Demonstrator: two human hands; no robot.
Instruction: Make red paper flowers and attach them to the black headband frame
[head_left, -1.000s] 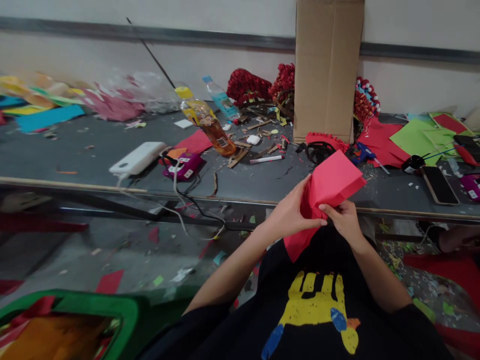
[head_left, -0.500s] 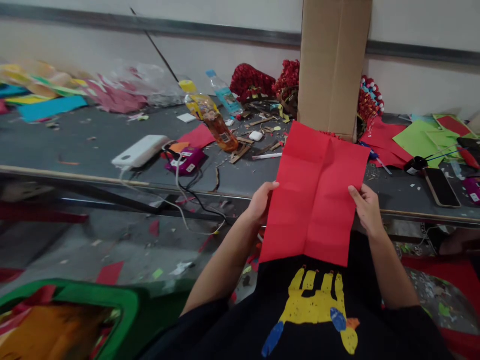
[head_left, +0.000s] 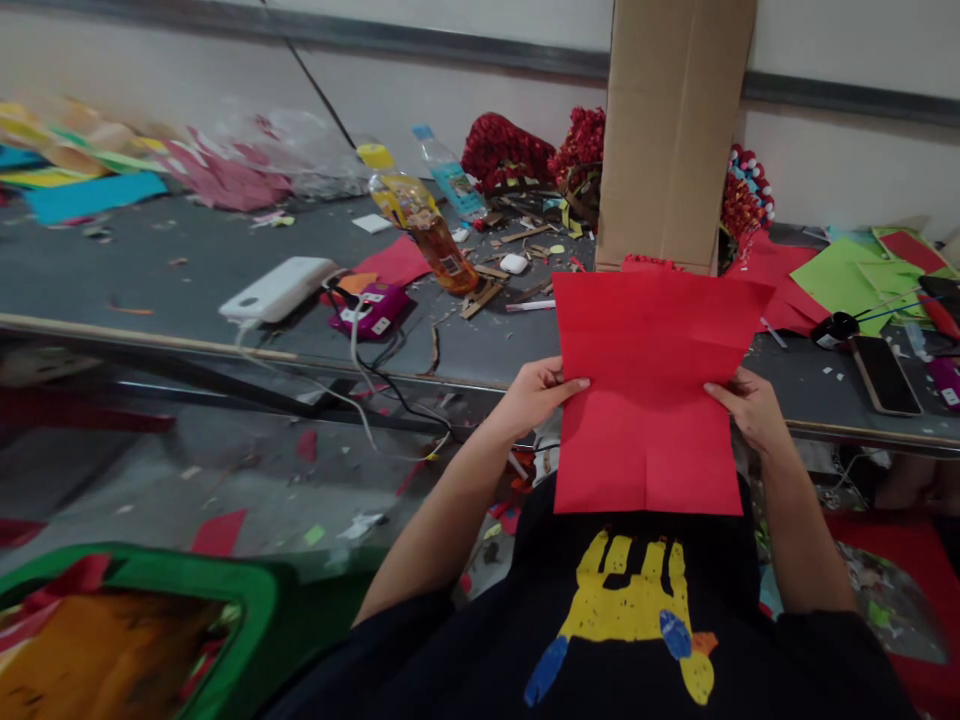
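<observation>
I hold a creased red paper sheet (head_left: 649, 395) spread flat in front of my chest, above the near edge of the grey table (head_left: 187, 270). My left hand (head_left: 536, 395) pinches its left edge, thumb on top. Its right edge is pinched by my right hand (head_left: 750, 410) in the same way. The sheet shows a vertical and a horizontal fold line.
A tall cardboard box (head_left: 675, 130) stands behind the sheet. On the table lie a white power bank (head_left: 277, 288), a bottle (head_left: 420, 225), a phone (head_left: 885, 372), green paper (head_left: 855, 275), red decorations (head_left: 506, 155) and scraps. A green bin (head_left: 142, 630) is at lower left.
The folded red paper was opened into a flat sheet and has now been turned and levelled between my hands, which moved apart to its side edges.
</observation>
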